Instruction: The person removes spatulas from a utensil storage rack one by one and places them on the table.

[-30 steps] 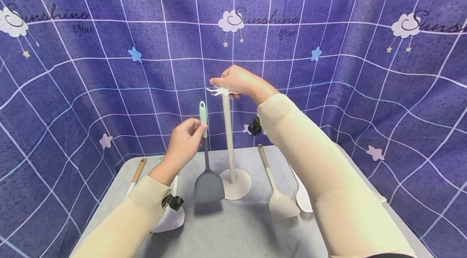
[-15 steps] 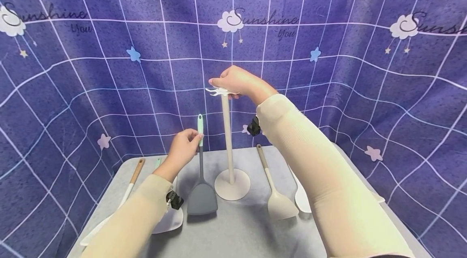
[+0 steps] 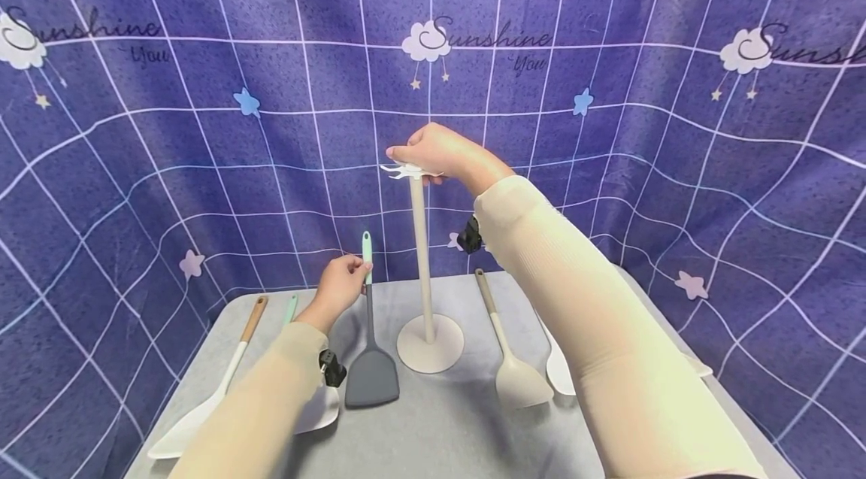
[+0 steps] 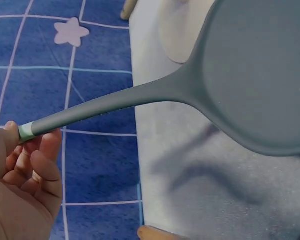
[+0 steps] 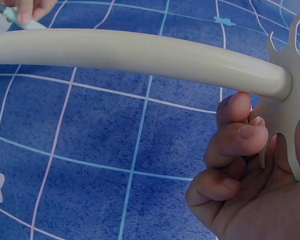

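My left hand (image 3: pixel 341 285) pinches the mint-green handle of a grey spatula (image 3: pixel 373 381) between thumb and fingers. The spatula leans with its handle up, its wide blade low over the grey table, left of the stand; whether the blade touches the table I cannot tell. In the left wrist view the other fingers of the hand (image 4: pixel 27 185) curl loosely below the handle. My right hand (image 3: pixel 440 150) holds the hooked top (image 3: pixel 404 171) of a cream utensil stand (image 3: pixel 422 261). In the right wrist view its fingers bend around the hook plate (image 5: pixel 280 120), beside the pole (image 5: pixel 140 56).
A white spatula with a wooden handle (image 3: pixel 253 319) lies at the left. Partly behind my left sleeve is another utensil with a green handle (image 3: pixel 290 307). To the right lie a beige spatula (image 3: pixel 521 383) and a white spoon (image 3: pixel 559 371). A patterned blue curtain (image 3: pixel 433 88) surrounds the table (image 3: pixel 433 441).
My left hand has lowered the grey spatula and drawn it left, away from the stand's base. The right hand has stayed on the stand's top.
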Available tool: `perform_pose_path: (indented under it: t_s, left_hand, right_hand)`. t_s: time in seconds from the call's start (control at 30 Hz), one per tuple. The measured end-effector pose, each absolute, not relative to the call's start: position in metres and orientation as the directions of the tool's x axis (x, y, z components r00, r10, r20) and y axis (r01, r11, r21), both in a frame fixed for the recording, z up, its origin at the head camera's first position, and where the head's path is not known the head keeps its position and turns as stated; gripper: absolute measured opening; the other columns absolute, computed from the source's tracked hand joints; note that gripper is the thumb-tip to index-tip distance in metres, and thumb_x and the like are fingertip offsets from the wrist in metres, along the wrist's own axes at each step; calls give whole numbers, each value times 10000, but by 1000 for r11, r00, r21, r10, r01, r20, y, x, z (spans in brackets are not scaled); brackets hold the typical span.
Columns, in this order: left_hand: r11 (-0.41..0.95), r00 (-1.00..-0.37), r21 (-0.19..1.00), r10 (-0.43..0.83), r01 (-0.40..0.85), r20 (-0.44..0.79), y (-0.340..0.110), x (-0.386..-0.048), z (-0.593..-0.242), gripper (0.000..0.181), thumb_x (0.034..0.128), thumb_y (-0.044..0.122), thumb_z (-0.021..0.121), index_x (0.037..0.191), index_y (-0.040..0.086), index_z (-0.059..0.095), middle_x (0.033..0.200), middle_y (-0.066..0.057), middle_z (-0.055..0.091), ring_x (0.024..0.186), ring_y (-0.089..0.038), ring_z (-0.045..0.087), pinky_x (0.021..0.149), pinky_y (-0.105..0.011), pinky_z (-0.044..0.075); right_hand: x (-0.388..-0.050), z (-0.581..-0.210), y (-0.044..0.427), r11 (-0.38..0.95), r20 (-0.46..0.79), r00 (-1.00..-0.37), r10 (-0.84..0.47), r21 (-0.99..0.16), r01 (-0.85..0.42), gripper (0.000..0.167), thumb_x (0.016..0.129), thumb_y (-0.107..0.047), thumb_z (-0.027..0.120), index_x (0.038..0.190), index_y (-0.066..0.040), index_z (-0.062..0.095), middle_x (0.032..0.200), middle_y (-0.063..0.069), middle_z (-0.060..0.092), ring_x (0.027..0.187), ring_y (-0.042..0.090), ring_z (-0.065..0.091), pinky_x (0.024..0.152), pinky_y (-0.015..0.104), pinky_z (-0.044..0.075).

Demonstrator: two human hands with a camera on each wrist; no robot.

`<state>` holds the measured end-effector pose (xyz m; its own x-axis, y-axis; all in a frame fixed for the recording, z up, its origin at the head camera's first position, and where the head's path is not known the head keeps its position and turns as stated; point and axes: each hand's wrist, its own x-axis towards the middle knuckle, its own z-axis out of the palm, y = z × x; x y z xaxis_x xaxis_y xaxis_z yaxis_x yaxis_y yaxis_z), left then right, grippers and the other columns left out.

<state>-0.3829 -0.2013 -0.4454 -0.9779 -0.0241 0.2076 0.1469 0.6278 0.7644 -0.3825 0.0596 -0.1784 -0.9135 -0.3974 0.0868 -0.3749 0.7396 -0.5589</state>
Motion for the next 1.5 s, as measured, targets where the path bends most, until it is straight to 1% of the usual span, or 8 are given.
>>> perform_pose_path:
  t_s: [0.33,0.47,0.6,0.8,1.03,1.27,1.4,1.5]
  left_hand:
    - [639,-994,766,-32,63,109,-202,-395,-469,313,1169,267,645,1203,-17,773,1003,-160,807,724,-162,738,653,-286,543]
    - [632,-997,774,-30,31,64,-203,-398,-476,347,1160,259,647,1239,-58,766,1025,-205,805,760,-202,771,667,-320,606]
    - [641,-998,768,-51,-11,28,-207,-397,-485,424,1105,220,717,1382,-101,705,1162,-267,813,870,-270,820,832,-444,698]
    - [681,-999,733,-32,2,32,-212,-392,-498,677,1006,127,812,1562,-143,536,1277,-328,794,1089,-411,828,1012,-544,675]
    - [686,-999,726,16,42,42,-213,-399,-507,800,930,131,882,1596,-108,509,1142,-251,828,973,-352,829,929,-507,687]
    - [718,-1000,696,25,10,-11,-204,-387,-501,760,949,105,866,1597,-111,531,1171,-266,815,951,-306,814,913,-486,701]
    - [740,-998,672,57,28,-22,-216,-408,-525,782,913,146,910,1574,-95,568,927,-161,829,765,-230,792,831,-413,692]
    - [738,-994,671,111,69,-20,-226,-428,-549,792,889,145,915,1535,-147,561,723,-73,766,609,-185,743,672,-348,653]
  right_hand:
    - [-380,-175,61,729,73,-912,-403,-577,-368,535,1146,-561,604,765,-186,581,614,-29,640,503,122,501,535,268,392]
    - [-380,-174,61,743,51,-922,-385,-576,-342,527,1146,-573,599,795,-180,598,626,-26,637,523,139,512,546,269,404]
    - [-379,-174,60,739,43,-921,-386,-584,-337,527,1145,-573,601,795,-179,598,629,-36,630,514,128,507,536,267,400]
    - [-379,-174,58,731,55,-921,-387,-590,-342,520,1147,-557,612,791,-177,624,620,-32,641,507,117,503,528,267,398]
    - [-379,-173,60,738,48,-922,-384,-584,-338,525,1147,-553,611,781,-176,614,619,-26,641,513,128,513,539,275,403]
    - [-382,-174,59,743,43,-918,-395,-573,-346,518,1147,-571,595,825,-168,642,626,-27,655,510,121,517,541,264,403]
    - [-383,-175,59,743,41,-918,-394,-574,-345,517,1147,-575,595,828,-170,632,624,-28,658,509,119,515,535,258,395]
    - [-383,-175,60,738,39,-917,-396,-581,-343,519,1149,-570,594,818,-171,621,623,-27,655,510,117,513,532,256,392]
